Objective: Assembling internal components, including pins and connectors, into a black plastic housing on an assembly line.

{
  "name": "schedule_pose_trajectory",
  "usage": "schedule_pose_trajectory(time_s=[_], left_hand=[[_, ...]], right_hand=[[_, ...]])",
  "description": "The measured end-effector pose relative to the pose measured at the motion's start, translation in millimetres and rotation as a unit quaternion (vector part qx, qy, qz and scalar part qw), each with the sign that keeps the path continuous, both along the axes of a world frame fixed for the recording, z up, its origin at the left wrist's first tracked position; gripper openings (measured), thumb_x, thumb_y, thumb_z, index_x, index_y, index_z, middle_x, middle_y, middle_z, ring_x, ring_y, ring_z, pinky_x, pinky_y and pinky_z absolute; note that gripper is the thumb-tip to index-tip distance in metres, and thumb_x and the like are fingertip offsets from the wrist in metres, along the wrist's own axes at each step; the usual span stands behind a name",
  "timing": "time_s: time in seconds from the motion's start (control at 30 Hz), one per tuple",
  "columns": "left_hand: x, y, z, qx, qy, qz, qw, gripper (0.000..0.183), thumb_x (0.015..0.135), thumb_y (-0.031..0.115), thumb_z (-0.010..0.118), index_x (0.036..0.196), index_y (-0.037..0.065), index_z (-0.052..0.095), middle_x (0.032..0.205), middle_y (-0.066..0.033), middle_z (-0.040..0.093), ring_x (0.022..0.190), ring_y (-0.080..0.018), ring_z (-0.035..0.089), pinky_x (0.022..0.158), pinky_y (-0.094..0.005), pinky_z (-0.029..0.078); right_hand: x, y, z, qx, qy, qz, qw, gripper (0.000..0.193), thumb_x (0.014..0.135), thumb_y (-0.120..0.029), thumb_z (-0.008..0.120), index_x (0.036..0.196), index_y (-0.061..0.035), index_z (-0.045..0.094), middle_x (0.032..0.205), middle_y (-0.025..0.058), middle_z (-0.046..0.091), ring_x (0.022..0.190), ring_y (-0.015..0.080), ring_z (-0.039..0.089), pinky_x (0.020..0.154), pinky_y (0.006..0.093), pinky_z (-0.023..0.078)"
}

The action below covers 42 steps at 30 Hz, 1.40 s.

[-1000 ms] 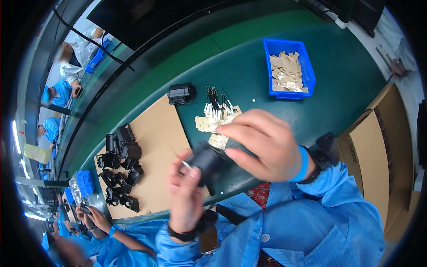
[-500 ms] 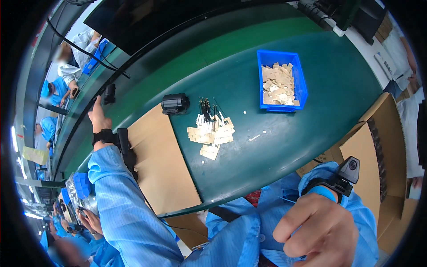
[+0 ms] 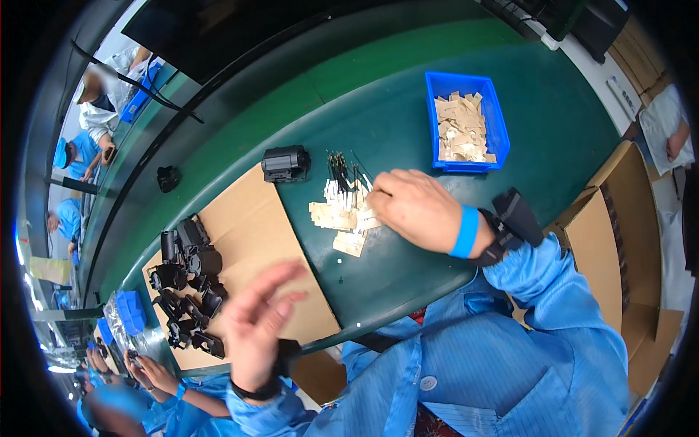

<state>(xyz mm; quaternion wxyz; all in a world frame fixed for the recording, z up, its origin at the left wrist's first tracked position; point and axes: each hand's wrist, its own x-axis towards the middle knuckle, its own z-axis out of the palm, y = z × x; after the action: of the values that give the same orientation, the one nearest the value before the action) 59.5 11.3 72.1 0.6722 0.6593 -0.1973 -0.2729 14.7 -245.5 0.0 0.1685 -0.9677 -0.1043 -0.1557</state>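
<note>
Green worktop: While nearly everything in reach sits on it, progress reads as partway, w/ more seemingly left than passed on.
Bright-green strip: runs along worktop's far side; prob. a conveyor belt.
Cardboard sheet: flat on worktop's L part, serving as a mat.
Housing cluster: black plastic housings, close-packed on sheet's L end, some showing open shells; prob. the qty left, tho can't tell finished from unfinished by look.
Blue bin: on worktop near its far edge, holding a heap of loose cream paper pcs; if those are scraps, a fair amt is done (guess).
R hand: fingers bent & narrow, tips at the tabs; can't tell if pinching one.
L hand: over sheet's near part, fingers apart, thumb gap wide, nothing seen in it; bit blurred.
Lead bundle: thin dark leads w/ white sections & cream tabs, fanned on worktop just beside sheet; plenty left.
Lone housing: black, at sheet's far rt corner, apart from cluster; status unclear.
Belt piece: small black part on the strip, prob. done.
White specks: tiny bits on worktop.
Print: none legible; white bar far rt has dark marks, too small. No brand readable on tabs or housings.
</note>
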Motion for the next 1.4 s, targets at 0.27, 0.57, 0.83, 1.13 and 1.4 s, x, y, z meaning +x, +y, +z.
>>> schedule_pose_trajectory(time_s=[0.27, 0.57, 0.83, 1.13, 1.4], left_hand=[[-39, 10, -26, -0.079, 0.097, -0.02, 0.992, 0.025, 0.083, 0.001, 0.056, 0.106, -0.008, 0.057, 0.107, -0.0207, 0.056, 0.096, -0.0255, 0.058, 0.075, -0.0324, 0.052], [-43, -20, -43, -0.05, 0.185, -0.038, 0.981, 0.028, 0.088, 0.008, 0.052, 0.113, -0.006, 0.054, 0.107, -0.0166, 0.058, 0.09, -0.02, 0.059, 0.068, -0.0289, 0.054], [-35, -56, -48, -0.226, 0.314, -0.07, 0.92, 0.034, 0.091, 0.017, 0.049, 0.116, -0.004, 0.051, 0.105, -0.0201, 0.057, 0.087, -0.0228, 0.059, 0.067, -0.0318, 0.054], [-42, -54, -49, -0.195, 0.266, -0.012, 0.944, 0.019, 0.086, 0.0, 0.053, 0.104, -0.002, 0.059, 0.08, -0.0135, 0.063, 0.066, -0.0173, 0.061, 0.057, -0.0262, 0.051], [-57, -57, -58, -0.087, 0.059, 0.085, 0.991, 0.016, 0.083, 0.0, 0.057, 0.098, -0.005, 0.061, 0.081, -0.0119, 0.062, 0.058, -0.0141, 0.056, 0.049, -0.0234, 0.045]], right_hand=[[18, -7, -24, -0.069, -0.024, 0.022, 0.997, 0.008, 0.071, -0.011, 0.056, 0.073, -0.0044, 0.054, 0.082, 0.0067, 0.048, 0.081, 0.0221, 0.05, 0.072, 0.0334, 0.044], [13, -9, -17, -0.062, -0.173, -0.019, 0.983, 0.013, 0.069, -0.008, 0.057, 0.081, -0.0033, 0.057, 0.082, 0.0057, 0.054, 0.071, 0.0214, 0.056, 0.061, 0.0311, 0.045], [-28, 17, 26, 0.1, -0.257, 0.173, 0.945, 0.035, 0.062, -0.01, 0.06, 0.093, 0.0043, 0.058, 0.091, 0.0139, 0.058, 0.071, 0.0244, 0.06, 0.057, 0.0326, 0.049], [-40, 22, 20, 0.355, -0.111, 0.179, 0.911, 0.029, 0.071, -0.003, 0.069, 0.099, 0.0019, 0.061, 0.099, 0.0141, 0.059, 0.081, 0.0248, 0.062, 0.067, 0.0313, 0.052], [-44, 27, 13, 0.467, 0.003, 0.13, 0.875, 0.021, 0.075, -0.002, 0.066, 0.096, 0.0002, 0.064, 0.095, 0.0113, 0.06, 0.081, 0.0211, 0.062, 0.069, 0.0284, 0.05]])
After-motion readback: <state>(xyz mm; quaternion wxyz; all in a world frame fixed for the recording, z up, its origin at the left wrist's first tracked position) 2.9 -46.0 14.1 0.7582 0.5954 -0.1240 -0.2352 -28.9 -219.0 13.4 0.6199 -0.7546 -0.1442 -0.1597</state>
